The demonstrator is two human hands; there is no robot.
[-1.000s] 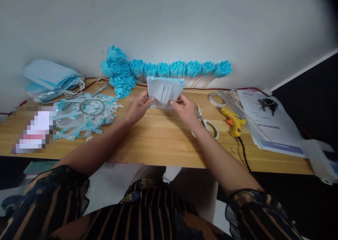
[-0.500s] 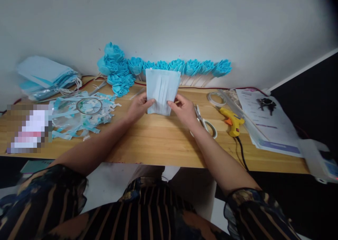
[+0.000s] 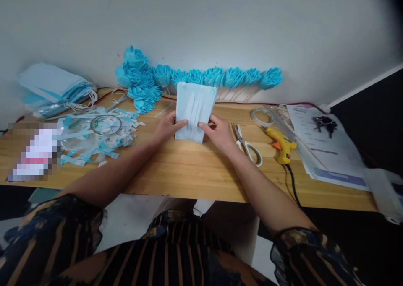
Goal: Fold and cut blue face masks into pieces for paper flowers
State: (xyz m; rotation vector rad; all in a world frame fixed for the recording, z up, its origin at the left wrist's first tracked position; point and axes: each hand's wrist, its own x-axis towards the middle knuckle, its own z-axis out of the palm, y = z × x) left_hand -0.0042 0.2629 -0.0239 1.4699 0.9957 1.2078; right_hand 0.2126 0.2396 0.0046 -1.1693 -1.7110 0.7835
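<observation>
Pale blue pleated face masks (image 3: 192,101), seemingly several in a stack, stand upright between my hands over the middle of the table. My left hand (image 3: 168,128) grips the left edge, thumb across the front. On the right edge my right hand (image 3: 218,131) pinches in the same way; the fingers of both hands are partly hidden behind the masks. Scissors (image 3: 247,145) with white handles lie just right of my right hand. Behind the masks, a row of blue flowers (image 3: 233,77) on thin sticks leans against the wall.
Cut blue and white scraps (image 3: 91,139) lie at left with a tape roll (image 3: 106,125) on them. More masks (image 3: 56,87) are piled behind. At right are a yellow glue gun (image 3: 281,145) with a cord, another tape roll (image 3: 262,117), paper sheets (image 3: 327,147) and keys (image 3: 325,124).
The masks tilt slightly more, with their lower edge a little lower. Both hands keep their hold. The view has shifted slightly, so the things at right appear farther right.
</observation>
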